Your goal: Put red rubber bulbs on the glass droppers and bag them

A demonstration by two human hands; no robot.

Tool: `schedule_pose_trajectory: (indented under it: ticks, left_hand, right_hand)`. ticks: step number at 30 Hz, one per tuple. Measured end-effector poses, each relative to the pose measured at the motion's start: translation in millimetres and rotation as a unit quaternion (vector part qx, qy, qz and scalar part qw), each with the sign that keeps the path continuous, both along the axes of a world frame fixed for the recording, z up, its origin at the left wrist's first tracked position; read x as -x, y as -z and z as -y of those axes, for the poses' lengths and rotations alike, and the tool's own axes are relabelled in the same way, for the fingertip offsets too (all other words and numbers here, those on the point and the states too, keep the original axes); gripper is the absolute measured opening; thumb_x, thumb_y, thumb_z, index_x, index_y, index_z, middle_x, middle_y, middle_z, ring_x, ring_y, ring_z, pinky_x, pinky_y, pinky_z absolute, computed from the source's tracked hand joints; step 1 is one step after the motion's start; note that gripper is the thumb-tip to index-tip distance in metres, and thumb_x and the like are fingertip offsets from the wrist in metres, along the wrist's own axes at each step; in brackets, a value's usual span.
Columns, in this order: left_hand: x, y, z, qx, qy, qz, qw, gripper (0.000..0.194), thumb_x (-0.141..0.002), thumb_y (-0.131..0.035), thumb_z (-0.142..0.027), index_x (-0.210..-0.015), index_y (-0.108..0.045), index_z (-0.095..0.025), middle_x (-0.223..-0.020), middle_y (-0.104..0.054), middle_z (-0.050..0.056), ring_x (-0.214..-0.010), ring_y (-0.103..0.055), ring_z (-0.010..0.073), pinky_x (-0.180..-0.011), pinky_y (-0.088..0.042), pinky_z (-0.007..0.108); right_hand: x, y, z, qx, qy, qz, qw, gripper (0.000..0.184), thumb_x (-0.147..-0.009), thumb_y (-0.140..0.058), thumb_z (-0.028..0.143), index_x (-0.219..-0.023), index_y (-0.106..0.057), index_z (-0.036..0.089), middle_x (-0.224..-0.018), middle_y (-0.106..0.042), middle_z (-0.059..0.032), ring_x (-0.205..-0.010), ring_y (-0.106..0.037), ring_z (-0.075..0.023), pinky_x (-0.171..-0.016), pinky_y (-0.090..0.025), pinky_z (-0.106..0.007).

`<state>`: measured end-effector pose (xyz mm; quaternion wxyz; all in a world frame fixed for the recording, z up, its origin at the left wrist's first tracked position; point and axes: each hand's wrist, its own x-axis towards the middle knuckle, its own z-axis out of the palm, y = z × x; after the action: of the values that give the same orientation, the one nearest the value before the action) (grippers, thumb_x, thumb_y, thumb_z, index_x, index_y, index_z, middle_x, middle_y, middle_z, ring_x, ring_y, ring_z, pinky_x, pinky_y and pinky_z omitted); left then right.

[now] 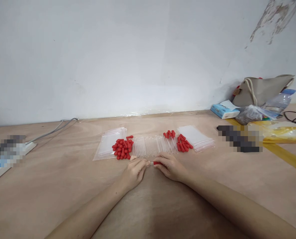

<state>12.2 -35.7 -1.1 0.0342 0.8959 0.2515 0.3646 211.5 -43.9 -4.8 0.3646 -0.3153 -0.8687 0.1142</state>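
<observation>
My left hand (135, 171) pinches a thin clear dropper tube (151, 163), most of it hidden by the fingers. Closed around a red rubber bulb (157, 163) is my right hand (171, 167); bulb and tube meet end to end between the hands. Just beyond my left hand lies a heap of red bulbs (122, 148), with a row of clear tubes (139, 147) beside it. More tubes (161, 143) lie past my right hand, near several droppers with red bulbs fitted (169, 134). A smaller group of red bulbs (184, 145) sits to their right.
Flat clear plastic bags lie in a left stack (105, 142) and a right stack (197, 137). A tissue pack (225, 110), a grey bag (264, 91) and a yellow package (277, 131) stand far right. A power strip (29, 149) with a cable is at left; the wall (138, 66) rises behind.
</observation>
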Motion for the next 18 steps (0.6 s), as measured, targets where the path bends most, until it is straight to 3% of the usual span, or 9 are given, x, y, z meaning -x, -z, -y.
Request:
schedule_pose_trajectory:
  ticks: [6,11,15,18]
  left_hand:
    - [0.0,1.9,-0.6,0.011,-0.005,-0.001,1.000,0.013,-0.085,-0.042,-0.011,-0.088,-0.053,-0.018,-0.082,-0.065,0.003,-0.072,-0.059,0.0133,-0.065,-0.034,0.028]
    - [-0.5,-1.5,0.4,0.035,-0.007,0.008,0.999,0.012,-0.086,-0.044,-0.014,-0.094,-0.052,-0.019,-0.087,-0.065,0.003,-0.077,-0.059,0.0136,-0.070,-0.036,0.029]
    - [-0.3,-7.8,2.0,0.052,-0.020,-0.004,0.998,0.025,-0.084,-0.050,-0.024,-0.108,-0.048,-0.020,-0.097,-0.063,0.005,-0.085,-0.057,0.0165,-0.080,-0.037,0.033]
    - [-0.5,-11.3,3.0,0.071,-0.048,-0.016,0.996,0.029,-0.085,-0.047,-0.027,-0.113,-0.046,-0.020,-0.105,-0.059,0.008,-0.095,-0.053,0.0197,-0.083,-0.036,0.036]
  right_hand:
    - [1.3,-3.8,-2.1,0.018,-0.001,-0.005,1.000,0.018,-0.084,-0.042,0.021,-0.093,-0.058,0.016,-0.080,-0.054,-0.0062,-0.074,-0.050,-0.0141,-0.066,-0.044,-0.026]
    - [1.8,-8.2,-2.7,0.082,0.008,-0.108,0.991,0.016,-0.081,-0.049,0.024,-0.095,-0.057,0.019,-0.081,-0.057,-0.0044,-0.074,-0.054,-0.0130,-0.068,-0.044,-0.027]
    - [-6.5,-18.2,-13.0,0.175,0.053,-0.259,0.948,0.029,-0.074,-0.059,0.033,-0.098,-0.050,0.019,-0.077,-0.057,-0.0010,-0.071,-0.055,-0.0125,-0.066,-0.045,-0.026]
    - [-27.2,-35.4,-35.3,0.193,0.100,-0.321,0.922,0.029,-0.074,-0.056,0.039,-0.093,-0.053,0.018,-0.071,-0.056,-0.0001,-0.066,-0.055,-0.0115,-0.063,-0.045,-0.025]
